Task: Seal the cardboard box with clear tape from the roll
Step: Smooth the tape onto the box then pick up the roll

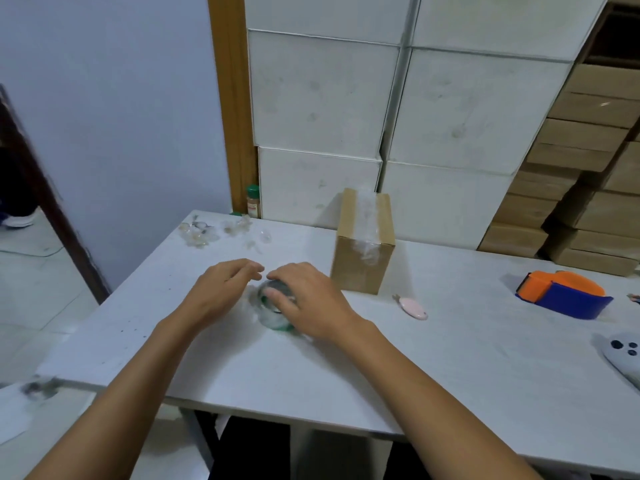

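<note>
On the worktop [433, 358] near the cardboard box [363, 244]: right hand [308, 299] clamped over the tape roll [277, 306], left hand [221, 289] loosely curled, empty, seemingly picking for the tape end; next, probably peeling it free.

brown box [360, 258], orange-blue dispenser [562, 294], white table [450, 358]

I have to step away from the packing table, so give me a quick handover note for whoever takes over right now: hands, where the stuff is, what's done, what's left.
Right hand: closed over the clear tape roll, which rests on the white table.
Left hand: empty, fingers curled beside the roll, seemingly picking for the tape end.
Cardboard box: stands just behind the hands, nobody holding it.
Done: a tape strip already runs along the box's top seam and down its front.
Left: free the tape end and finish any untaped seams; the far sides are hidden.
</note>
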The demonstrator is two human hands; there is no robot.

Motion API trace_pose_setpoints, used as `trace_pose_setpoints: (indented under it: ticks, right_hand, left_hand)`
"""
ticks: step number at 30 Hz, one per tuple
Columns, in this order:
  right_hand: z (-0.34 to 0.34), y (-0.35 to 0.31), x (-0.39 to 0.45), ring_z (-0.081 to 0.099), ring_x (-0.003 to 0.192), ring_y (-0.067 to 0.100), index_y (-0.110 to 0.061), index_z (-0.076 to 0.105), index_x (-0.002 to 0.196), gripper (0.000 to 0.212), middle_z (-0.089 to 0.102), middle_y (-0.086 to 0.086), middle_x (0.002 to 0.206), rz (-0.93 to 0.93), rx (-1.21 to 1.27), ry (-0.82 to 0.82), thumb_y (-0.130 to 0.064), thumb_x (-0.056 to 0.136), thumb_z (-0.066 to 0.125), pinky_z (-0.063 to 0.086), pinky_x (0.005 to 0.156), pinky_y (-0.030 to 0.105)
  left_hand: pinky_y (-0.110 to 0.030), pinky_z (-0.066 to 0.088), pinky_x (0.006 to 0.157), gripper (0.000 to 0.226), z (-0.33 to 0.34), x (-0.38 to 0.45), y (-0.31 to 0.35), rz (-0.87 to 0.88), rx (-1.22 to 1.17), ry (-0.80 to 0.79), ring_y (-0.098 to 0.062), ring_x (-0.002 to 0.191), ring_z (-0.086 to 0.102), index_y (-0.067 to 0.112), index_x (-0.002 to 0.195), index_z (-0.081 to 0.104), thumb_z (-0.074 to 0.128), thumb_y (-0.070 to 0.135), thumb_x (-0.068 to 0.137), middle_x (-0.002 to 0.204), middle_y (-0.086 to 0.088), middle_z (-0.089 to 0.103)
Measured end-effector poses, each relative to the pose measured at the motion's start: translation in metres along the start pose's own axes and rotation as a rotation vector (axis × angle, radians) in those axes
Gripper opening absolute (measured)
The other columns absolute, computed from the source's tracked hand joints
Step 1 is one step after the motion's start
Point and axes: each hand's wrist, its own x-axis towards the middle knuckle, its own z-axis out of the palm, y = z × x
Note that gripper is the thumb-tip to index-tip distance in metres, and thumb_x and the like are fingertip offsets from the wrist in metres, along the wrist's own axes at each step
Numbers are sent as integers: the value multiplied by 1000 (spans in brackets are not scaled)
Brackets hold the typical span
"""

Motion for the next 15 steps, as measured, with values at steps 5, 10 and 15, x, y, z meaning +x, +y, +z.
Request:
trace_pose_setpoints:
  ticks: [5,10,15]
  right_hand:
    - [13,-6,2,60,119,21,-24,69,127,33,71,-5,127,27,-48,-27,-44,107,51,45,99,42]
    - [16,-8,4,58,123,19,-24,68,128,33,69,-7,130,35,-63,-28,-45,107,53,43,100,41]
    - [20,-9,7,53,131,18,-23,66,133,42,65,-8,136,61,-81,-6,-49,101,59,43,104,41]
  left_hand:
    - [-41,52,108,39,-10,-12,-10,21,8,-119,-17,115,72,28,105,83,50,40,87,115,6,82]
    - [-37,57,101,15,-9,-12,-23,118,106,-99,-7,104,76,31,101,82,74,30,89,104,10,83]
    - [-45,60,95,16,-9,-8,-33,176,140,-25,-7,95,78,35,93,79,80,18,93,95,11,82]
